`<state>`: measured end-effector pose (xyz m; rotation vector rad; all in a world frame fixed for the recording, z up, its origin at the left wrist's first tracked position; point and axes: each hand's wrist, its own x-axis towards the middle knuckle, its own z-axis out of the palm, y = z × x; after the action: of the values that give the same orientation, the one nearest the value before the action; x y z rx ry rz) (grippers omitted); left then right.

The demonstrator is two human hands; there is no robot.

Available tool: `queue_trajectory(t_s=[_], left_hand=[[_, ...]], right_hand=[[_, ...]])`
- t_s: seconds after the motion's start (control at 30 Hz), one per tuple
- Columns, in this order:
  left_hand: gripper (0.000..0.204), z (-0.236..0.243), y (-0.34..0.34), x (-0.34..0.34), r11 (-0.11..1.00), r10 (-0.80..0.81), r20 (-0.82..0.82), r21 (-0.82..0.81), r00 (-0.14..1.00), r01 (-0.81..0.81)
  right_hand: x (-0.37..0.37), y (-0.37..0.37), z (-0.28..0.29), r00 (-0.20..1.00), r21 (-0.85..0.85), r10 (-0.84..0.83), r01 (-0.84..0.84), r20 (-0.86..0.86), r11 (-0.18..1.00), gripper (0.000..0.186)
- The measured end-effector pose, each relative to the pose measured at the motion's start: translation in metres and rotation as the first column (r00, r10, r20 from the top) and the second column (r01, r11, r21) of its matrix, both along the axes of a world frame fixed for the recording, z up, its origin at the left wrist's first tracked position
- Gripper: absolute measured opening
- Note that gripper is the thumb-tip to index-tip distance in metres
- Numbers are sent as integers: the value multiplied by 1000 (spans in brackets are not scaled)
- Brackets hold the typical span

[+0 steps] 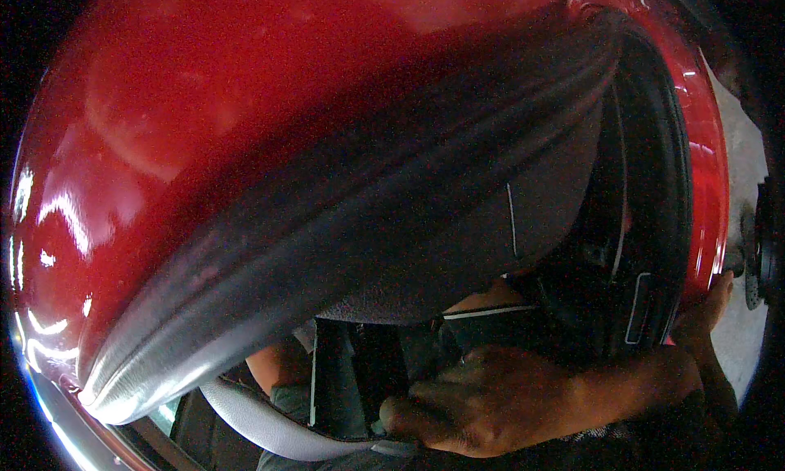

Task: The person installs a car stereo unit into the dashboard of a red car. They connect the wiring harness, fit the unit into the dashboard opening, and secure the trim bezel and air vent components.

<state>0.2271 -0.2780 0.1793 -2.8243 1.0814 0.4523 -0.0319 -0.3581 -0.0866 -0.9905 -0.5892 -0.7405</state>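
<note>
My right hand reaches in from the right at the lower middle, the back of it facing up. Its fingers are curled in, and whatever they close on is hidden. Just left of its thumb stands a dark upright rectangular panel. Below that, a pale grey curved trim piece runs toward the fingertips. Above, a thick black ridged band slants along a glossy red car body panel. No left hand of mine can be made out.
Another hand, whose owner I cannot tell, rests by the red door edge at right. Bare skin and grey cloth show inside the car, partly hidden. A black round object stands at the far right, beside pale floor.
</note>
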Motion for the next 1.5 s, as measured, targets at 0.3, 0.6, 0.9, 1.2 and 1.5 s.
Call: queue_trajectory(t_s=[0.3,0.6,0.9,1.2,1.5], left_hand=[[62,12,3,0,999,-22,12,-46,1000,23],[63,8,2,1,916,-356,-9,-202,934,347],[74,-10,20,3,850,-366,10,-403,931,339],[74,-5,24,5,823,-455,0,-382,891,420],[76,-10,23,10,805,-455,100,-378,885,457]], right_hand=[[31,-11,-6,902,116,378,-361,-209,925,59],[72,72,-20,878,125,-171,251,-448,960,64],[80,74,-3,913,278,-7,131,-408,952,59],[87,104,29,878,453,-93,330,-470,828,27],[76,114,39,863,576,32,309,-505,757,25]])
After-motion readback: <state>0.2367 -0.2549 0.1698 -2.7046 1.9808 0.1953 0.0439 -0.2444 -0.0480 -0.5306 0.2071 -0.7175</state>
